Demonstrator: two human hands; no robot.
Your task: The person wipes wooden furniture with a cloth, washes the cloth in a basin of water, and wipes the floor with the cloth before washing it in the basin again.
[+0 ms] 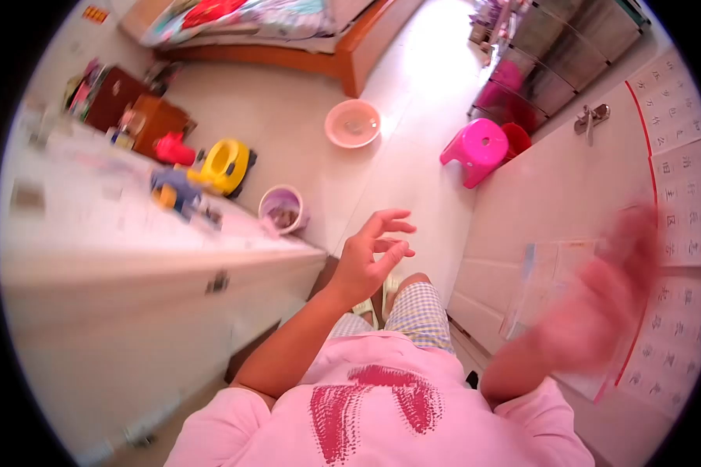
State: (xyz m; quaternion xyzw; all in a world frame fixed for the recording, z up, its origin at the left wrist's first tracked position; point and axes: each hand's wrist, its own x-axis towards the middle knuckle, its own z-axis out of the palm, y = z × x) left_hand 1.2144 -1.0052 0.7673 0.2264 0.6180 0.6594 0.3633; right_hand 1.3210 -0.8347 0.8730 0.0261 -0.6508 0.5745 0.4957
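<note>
My left hand [370, 257] is held out in front of my body above the floor, fingers loosely bent and apart, with nothing in it. Raised at the right is my right hand [611, 292], smeared by motion, so its fingers cannot be made out. It is in front of the white door [553, 194] and the charts of written characters [681, 187]. Whether it touches them I cannot tell. Beyond my left hand, a pink basin [353, 124] rests on the floor. A lined waste bin [282, 208] stands to its lower left.
A pink stool [479, 152] stands beside the door, with a red bucket [516, 140] behind it. A yellow child's potty seat [226, 166] is on the left. Along the left runs a white door [171, 311]. A wooden bed [350, 66] is at the back, a rack [561, 54] at right.
</note>
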